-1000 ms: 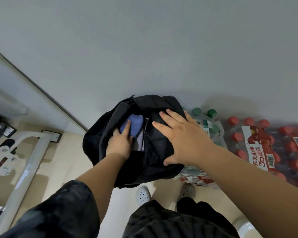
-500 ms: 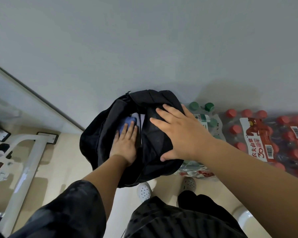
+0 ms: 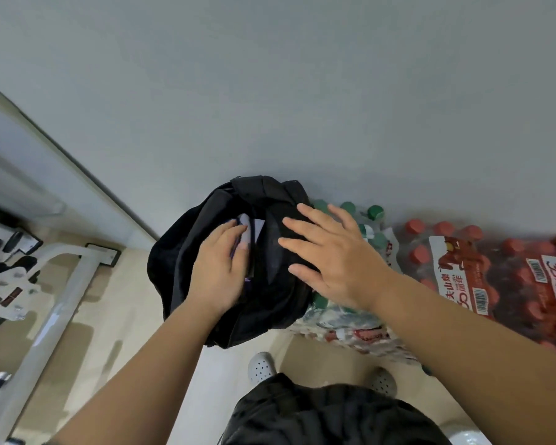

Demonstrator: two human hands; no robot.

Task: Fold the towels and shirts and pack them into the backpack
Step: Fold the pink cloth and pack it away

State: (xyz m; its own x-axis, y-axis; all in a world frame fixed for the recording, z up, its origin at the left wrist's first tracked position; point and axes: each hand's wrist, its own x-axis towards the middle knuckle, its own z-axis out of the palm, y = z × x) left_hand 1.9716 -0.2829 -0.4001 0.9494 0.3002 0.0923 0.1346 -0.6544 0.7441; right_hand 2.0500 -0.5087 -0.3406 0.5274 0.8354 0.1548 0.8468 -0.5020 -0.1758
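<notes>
A black backpack point(image 3: 206, 226) stands on the floor against a grey wall, its top gaping. Only slivers of folded cloth point(image 3: 260, 227), pale and bluish, show inside the opening. My left hand point(image 3: 217, 266) lies in the opening on top of that cloth, fingers stretched forward and pressing down. My right hand point(image 3: 331, 255) rests flat with spread fingers on the backpack's right flap. Most of the packed fabric is hidden under my left hand and the bag's black sides.
Shrink-wrapped packs of bottles stand right of the bag: green-capped ones point(image 3: 363, 220) close by, red-capped ones point(image 3: 463, 261) further right. A white metal frame point(image 3: 61, 297) occupies the floor at left. My white shoes point(image 3: 261, 367) are just below the bag.
My left hand has pushed deeper into the bag, so the blue cloth is nearly covered. The right hand stays on the flap, fingers spread wider. The view shifted slightly.
</notes>
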